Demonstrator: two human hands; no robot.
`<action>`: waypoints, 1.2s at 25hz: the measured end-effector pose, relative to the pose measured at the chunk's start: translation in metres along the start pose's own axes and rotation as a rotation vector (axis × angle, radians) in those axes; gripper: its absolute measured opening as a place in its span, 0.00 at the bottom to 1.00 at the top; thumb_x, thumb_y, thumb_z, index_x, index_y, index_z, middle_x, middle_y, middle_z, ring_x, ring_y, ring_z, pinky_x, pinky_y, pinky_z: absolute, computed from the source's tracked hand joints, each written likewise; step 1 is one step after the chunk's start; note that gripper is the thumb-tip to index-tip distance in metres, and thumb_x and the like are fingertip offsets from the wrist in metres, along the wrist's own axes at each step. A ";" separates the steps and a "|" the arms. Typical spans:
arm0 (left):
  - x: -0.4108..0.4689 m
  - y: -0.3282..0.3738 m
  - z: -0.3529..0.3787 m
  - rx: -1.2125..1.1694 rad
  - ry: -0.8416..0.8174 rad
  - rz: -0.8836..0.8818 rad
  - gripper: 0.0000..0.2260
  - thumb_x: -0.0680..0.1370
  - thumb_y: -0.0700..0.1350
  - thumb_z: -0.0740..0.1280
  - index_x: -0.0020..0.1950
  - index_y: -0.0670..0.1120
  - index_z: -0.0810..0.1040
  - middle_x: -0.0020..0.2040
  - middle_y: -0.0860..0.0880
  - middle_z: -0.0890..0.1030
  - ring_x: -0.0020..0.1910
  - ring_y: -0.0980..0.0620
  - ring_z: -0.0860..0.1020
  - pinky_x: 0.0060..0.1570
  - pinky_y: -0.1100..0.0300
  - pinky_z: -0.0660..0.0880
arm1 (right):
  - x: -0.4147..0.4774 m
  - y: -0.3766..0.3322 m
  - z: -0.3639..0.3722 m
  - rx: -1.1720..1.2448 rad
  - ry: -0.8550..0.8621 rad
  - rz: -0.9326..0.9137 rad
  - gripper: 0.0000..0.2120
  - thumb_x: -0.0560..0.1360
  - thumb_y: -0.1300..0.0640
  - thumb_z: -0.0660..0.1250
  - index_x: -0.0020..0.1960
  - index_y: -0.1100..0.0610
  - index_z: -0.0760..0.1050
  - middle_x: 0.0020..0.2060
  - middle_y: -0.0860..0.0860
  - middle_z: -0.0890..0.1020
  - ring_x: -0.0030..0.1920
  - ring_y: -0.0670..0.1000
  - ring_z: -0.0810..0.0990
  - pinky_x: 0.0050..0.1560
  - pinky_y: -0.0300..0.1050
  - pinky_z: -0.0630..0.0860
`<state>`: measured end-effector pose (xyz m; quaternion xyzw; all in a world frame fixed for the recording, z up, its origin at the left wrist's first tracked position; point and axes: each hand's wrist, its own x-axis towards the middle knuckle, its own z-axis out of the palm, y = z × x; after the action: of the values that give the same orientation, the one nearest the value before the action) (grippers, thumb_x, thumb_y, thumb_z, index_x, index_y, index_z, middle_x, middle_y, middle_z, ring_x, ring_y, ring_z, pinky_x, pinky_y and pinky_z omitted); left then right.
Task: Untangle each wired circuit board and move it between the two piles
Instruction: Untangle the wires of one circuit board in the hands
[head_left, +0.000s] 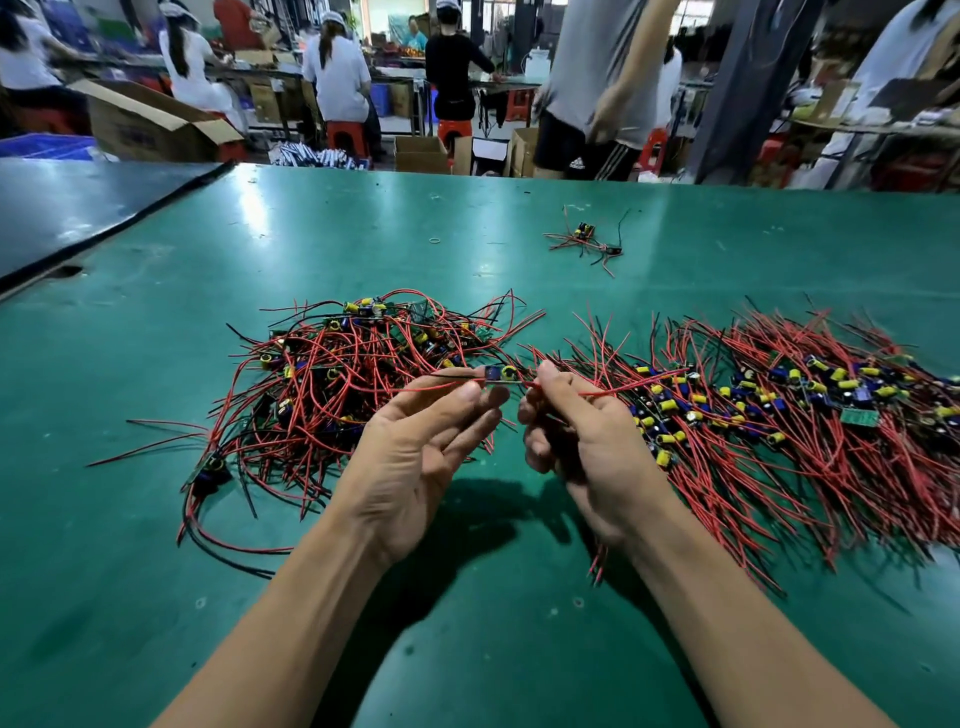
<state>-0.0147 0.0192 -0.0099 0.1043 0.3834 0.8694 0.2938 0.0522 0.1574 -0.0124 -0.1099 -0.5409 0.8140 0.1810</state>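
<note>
A small circuit board (500, 375) with blue and yellow parts and red and black wires hangs in the air between the two piles. My left hand (415, 457) pinches its left end between thumb and forefinger. My right hand (576, 441) pinches the red wires on its right end, and more wire ends stick out below that palm. A tangled pile (353, 374) of boards and wires lies on the left. A combed, orderly pile (789, 410) lies on the right.
The green table mat (467, 597) stretches all round. A few stray wired boards (587, 241) lie farther back, with a rubber band (435, 240) to their left. A dark panel (78, 208) borders the far left. Several people work or walk beyond the table's far edge.
</note>
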 end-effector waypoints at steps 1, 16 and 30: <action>0.000 0.000 0.000 -0.017 -0.029 -0.034 0.08 0.67 0.32 0.70 0.42 0.43 0.84 0.48 0.41 0.85 0.49 0.44 0.84 0.46 0.59 0.81 | 0.001 -0.002 -0.004 0.026 -0.008 0.020 0.12 0.72 0.48 0.69 0.40 0.55 0.73 0.31 0.51 0.78 0.24 0.46 0.70 0.25 0.38 0.67; -0.002 -0.023 -0.002 0.488 -0.070 -0.180 0.14 0.64 0.39 0.77 0.47 0.41 0.80 0.40 0.42 0.81 0.39 0.46 0.80 0.40 0.55 0.78 | 0.000 0.000 -0.024 -0.384 -0.046 0.076 0.10 0.74 0.53 0.76 0.36 0.54 0.79 0.29 0.52 0.74 0.26 0.46 0.68 0.27 0.37 0.64; 0.001 -0.034 -0.001 0.631 0.103 -0.032 0.02 0.75 0.34 0.70 0.43 0.36 0.82 0.38 0.39 0.81 0.39 0.39 0.80 0.46 0.42 0.77 | 0.000 0.007 -0.022 -0.438 -0.041 0.203 0.08 0.76 0.52 0.74 0.48 0.57 0.85 0.35 0.50 0.82 0.30 0.43 0.75 0.31 0.36 0.72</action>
<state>-0.0012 0.0369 -0.0350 0.1401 0.6500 0.7070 0.2408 0.0590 0.1737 -0.0272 -0.1837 -0.6943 0.6934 0.0589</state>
